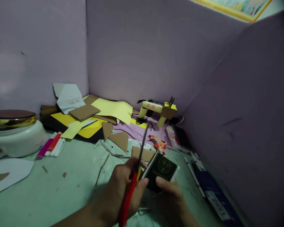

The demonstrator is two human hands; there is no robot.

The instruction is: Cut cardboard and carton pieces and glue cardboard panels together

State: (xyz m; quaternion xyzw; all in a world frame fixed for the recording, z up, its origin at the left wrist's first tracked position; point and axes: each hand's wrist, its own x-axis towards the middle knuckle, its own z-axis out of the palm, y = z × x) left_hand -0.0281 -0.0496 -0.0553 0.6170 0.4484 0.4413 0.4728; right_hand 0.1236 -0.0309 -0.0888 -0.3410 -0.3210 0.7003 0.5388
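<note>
My left hand [123,183] is closed around red-handled scissors [129,195], whose narrow blades point up and away. Its thumb and fingertips also touch the left edge of a small dark green card piece [162,168]. Gold print and a round emblem show on that piece, along with white edges; I cannot tell whether it is a booklet or a folded packet. My right hand [171,190] grips its lower right part, thumb on top. Behind the hands lies a flat brown cardboard piece [142,153]. A patterned red and orange cutout [159,143] is just beyond.
Yellow paper [115,108] and cardboard pieces [84,112] are piled at the back. A yellow paper giraffe-like figure [153,107] stands by the wall. Markers [48,148] and a white round container [19,135] are left. A dark blue box [215,195] lies right.
</note>
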